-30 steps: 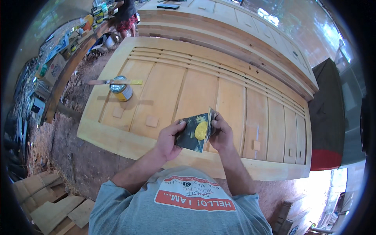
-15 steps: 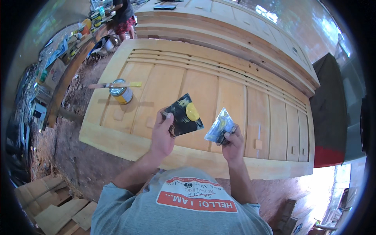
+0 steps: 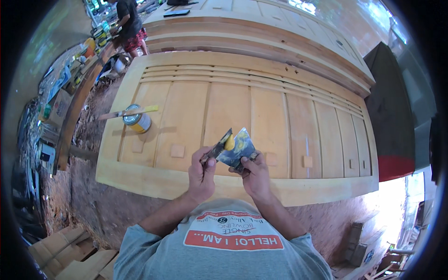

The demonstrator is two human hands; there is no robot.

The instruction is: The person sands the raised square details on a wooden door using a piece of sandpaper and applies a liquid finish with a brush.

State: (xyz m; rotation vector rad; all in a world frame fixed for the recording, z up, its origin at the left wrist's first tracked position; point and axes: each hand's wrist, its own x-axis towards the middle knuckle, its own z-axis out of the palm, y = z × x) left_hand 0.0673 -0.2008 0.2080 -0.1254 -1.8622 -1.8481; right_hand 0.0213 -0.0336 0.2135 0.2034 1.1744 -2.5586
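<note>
On the panel [image 3: 268, 109], the can [image 3: 140, 124] bears a brush [image 3: 129, 113], left of 2 plates [image 3: 239, 148].

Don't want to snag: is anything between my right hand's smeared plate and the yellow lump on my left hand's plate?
Nothing visible: the smeared plate in your right hand sits beside the yellow lump on the dark plate in your left hand. Contact is unclear.

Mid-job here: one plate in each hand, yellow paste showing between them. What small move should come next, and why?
Probably a short scrape: the right grip draws its smeared plate through the yellow paste. The paste sits lumped on the dark plate in the left grip, and the two plates are held close together.
</note>
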